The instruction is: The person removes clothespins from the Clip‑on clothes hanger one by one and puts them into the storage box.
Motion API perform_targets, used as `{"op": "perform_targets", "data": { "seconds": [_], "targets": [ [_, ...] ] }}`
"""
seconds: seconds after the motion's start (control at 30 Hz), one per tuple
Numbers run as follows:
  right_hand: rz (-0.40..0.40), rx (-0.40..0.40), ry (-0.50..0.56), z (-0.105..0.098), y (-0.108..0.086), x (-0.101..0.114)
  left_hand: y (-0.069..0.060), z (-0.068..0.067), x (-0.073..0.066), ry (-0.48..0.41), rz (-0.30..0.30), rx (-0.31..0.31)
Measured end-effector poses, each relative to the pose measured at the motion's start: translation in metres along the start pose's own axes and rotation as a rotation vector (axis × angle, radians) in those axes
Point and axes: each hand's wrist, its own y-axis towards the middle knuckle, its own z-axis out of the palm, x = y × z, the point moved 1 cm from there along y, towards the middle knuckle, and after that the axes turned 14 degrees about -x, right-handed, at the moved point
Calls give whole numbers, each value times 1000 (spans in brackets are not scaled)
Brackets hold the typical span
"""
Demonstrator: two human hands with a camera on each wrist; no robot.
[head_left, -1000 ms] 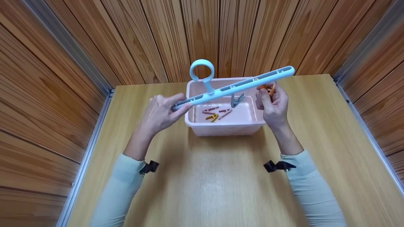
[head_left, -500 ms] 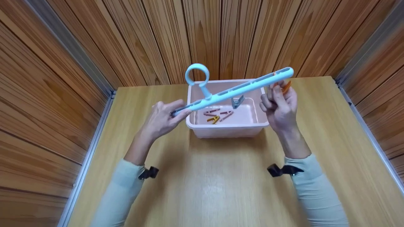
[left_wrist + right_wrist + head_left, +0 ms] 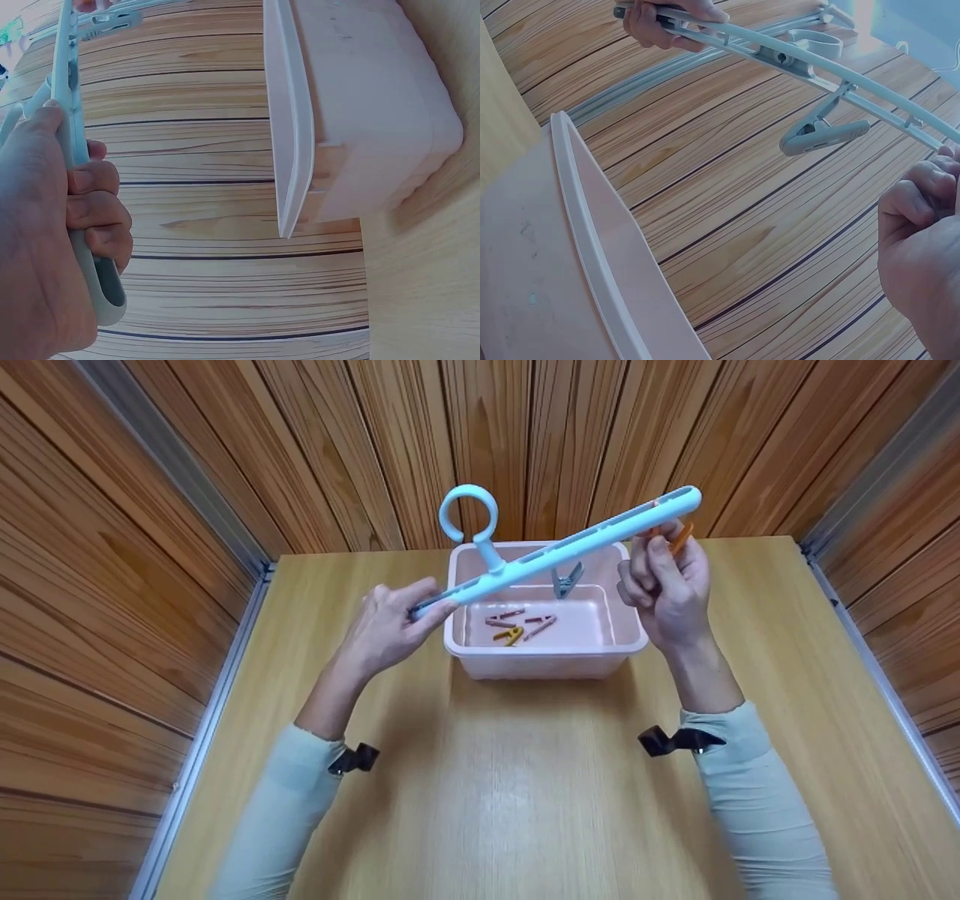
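Hanger (image 3: 559,553) of light blue plastic slants above a pink bin (image 3: 546,650) in the upper middle of the head view, its ring hook (image 3: 468,491) standing up and its right end higher than its left. At left center, a person's left hand (image 3: 390,619) grips the lower end, fingers curled around the bar. Toward the upper right, the right hand (image 3: 671,585) pinches an orange clip (image 3: 682,539) just under the raised end; whether its fingers also touch the hanger is hard to tell. A gray clip (image 3: 568,582) hangs from the bar between the two hands. Inside the bin, near center frame, two pinkish clips (image 3: 541,626) lie beside a yellow clip (image 3: 510,636). The bin rests on a wooden bench (image 3: 502,780) before a paneled wall (image 3: 420,450).
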Motion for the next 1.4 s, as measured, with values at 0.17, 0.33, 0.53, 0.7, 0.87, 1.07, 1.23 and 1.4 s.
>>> {"op": "perform_targets", "data": {
  "seconds": [0.17,0.33,0.53,0.7,0.87,1.07,1.23,1.4],
  "targets": [
    [-4,11,-3,-2,1,2,2,-1,-5,5,8,-9],
    [-23,34,-20,-5,1,1,1,-1,-7,13,-24,6],
    [-66,3,-96,-8,1,-3,3,2,-8,7,-57,17],
    [-100,-45,-214,-10,-2,-5,4,4,-8,9,-73,20],
    [-117,-11,-322,-11,-7,-9,5,7,-8,-136,-105,-20],
    [-48,39,-536,-19,-17,-20,15,1,-10,-332,-63,-242],
    [-24,-9,-568,-28,-20,-20,16,3,-9,-185,-25,-174],
    [-5,-4,-611,-31,-15,-20,11,5,0,-163,-71,-163]
  ]
}}
